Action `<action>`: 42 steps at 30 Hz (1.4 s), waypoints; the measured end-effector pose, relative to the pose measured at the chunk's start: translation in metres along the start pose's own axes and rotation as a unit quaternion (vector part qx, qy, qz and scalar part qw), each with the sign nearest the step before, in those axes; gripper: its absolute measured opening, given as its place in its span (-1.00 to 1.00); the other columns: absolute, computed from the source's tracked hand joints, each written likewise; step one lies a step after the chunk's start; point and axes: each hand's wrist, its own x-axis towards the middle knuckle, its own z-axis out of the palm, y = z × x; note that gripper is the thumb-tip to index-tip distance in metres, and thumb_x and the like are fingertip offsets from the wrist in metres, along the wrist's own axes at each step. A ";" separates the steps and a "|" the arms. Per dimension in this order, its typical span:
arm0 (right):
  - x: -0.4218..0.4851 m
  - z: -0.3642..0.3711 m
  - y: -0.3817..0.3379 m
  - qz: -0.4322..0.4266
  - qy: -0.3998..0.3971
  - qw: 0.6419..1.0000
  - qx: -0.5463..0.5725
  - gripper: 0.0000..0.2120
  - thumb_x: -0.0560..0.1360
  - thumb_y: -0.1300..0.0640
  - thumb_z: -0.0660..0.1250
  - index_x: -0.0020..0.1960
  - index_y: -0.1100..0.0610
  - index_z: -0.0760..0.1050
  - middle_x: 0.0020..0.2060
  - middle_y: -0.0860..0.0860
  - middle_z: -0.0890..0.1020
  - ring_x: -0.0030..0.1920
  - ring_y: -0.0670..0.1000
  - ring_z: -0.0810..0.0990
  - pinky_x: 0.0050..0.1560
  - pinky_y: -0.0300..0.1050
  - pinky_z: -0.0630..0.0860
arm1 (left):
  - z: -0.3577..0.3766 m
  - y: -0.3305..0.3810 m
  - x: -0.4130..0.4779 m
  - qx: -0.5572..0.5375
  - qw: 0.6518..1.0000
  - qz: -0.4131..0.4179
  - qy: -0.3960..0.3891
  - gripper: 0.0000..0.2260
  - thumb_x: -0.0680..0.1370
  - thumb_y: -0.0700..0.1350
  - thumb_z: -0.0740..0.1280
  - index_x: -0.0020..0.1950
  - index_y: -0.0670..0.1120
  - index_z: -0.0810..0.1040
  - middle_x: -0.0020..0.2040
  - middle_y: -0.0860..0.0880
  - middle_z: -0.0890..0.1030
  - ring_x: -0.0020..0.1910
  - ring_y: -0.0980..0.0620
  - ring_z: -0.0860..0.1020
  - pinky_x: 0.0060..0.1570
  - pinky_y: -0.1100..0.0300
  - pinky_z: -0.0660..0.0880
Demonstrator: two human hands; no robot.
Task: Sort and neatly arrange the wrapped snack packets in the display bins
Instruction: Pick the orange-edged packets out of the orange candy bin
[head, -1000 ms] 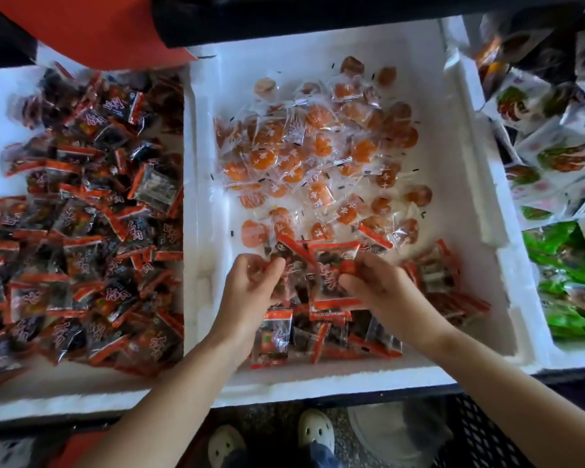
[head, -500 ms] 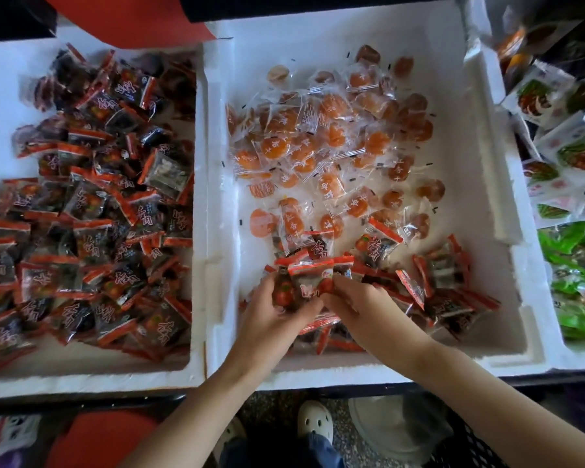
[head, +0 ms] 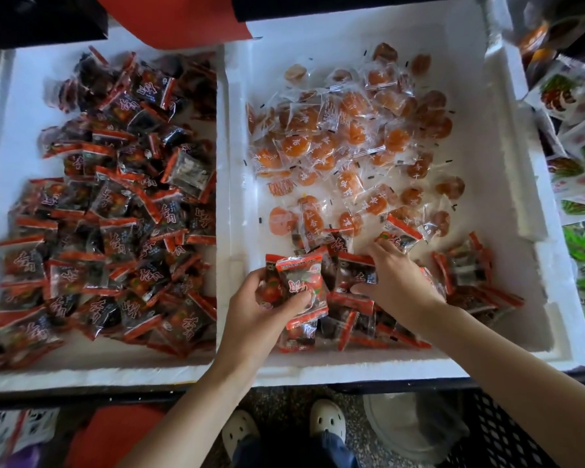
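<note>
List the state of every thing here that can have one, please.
Left hand, holds a bunch of red packets.
Right hand, fingers straight, tips touch a red packet.
Left bin, full of red packets, loosely heaped.
Middle bin, mixed: orange packets at the back, red ones in front.

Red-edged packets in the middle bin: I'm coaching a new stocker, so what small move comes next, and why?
Probably the right hand pinches the red-edged packet at its fingertips and adds it to the bunch in the left hand: it lies among the orange packets.
</note>
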 end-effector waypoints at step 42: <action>-0.023 -0.012 0.015 0.065 0.039 0.997 0.007 -0.47 0.43 -0.05 0.35 0.34 0.13 0.39 0.33 0.09 0.43 0.22 0.13 0.48 0.24 0.01 0.38 | -0.020 0.002 0.036 0.371 0.876 0.274 -0.140 -0.69 0.61 -0.14 0.27 0.35 -0.04 0.40 0.19 0.09 0.41 0.17 0.15 0.41 0.18 0.35 0.36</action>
